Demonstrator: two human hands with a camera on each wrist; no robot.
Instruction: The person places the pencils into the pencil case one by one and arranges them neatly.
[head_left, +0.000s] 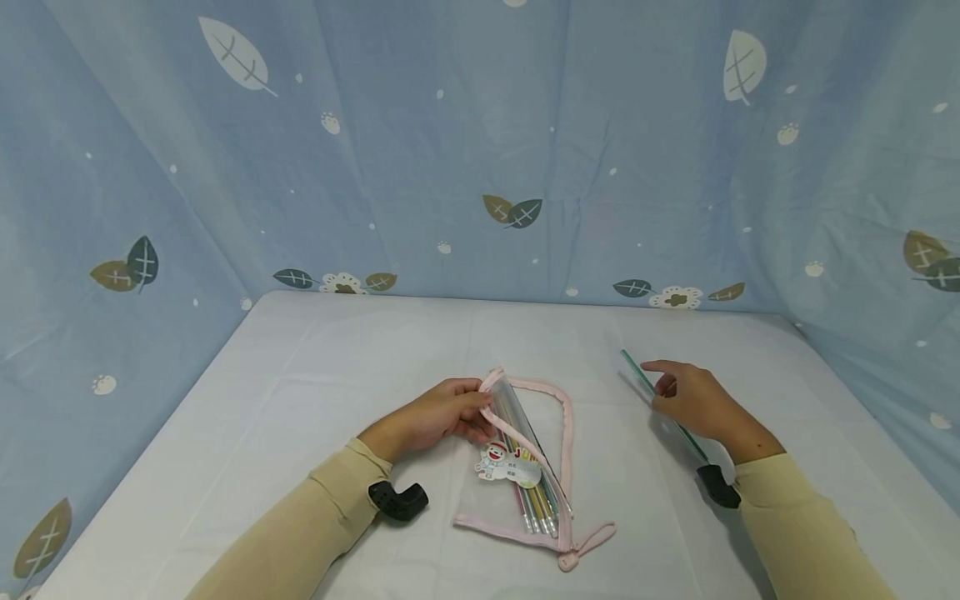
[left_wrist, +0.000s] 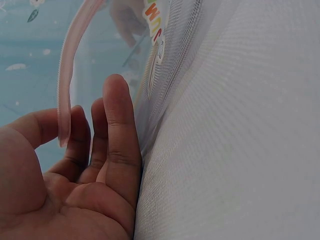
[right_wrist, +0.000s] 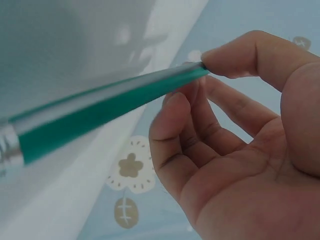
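My left hand (head_left: 438, 412) pinches the upper left corner of a see-through zip pencil pouch (head_left: 567, 425) with pink trim. The pouch's zipped edges stand apart, with a gap between them. Inside lie several pencils (head_left: 538, 507), their metal ends toward the near side. In the left wrist view, zipper teeth line the pink trim (left_wrist: 66, 85) between thumb and fingers. Off to the right of the pouch, my right hand (head_left: 697, 404) pinches a green pencil (right_wrist: 100, 107) between thumb and fingers. The pencil slants above the table, its metal-banded end toward the wrist.
A white cloth covers the table (head_left: 337, 358). Behind it hangs a blue curtain (head_left: 420, 150) with leaf prints. On the pouch's front is a cartoon label (head_left: 498, 465); a pink loop (head_left: 596, 537) sticks out at its near right corner. Each wrist wears a black device (head_left: 399, 502).
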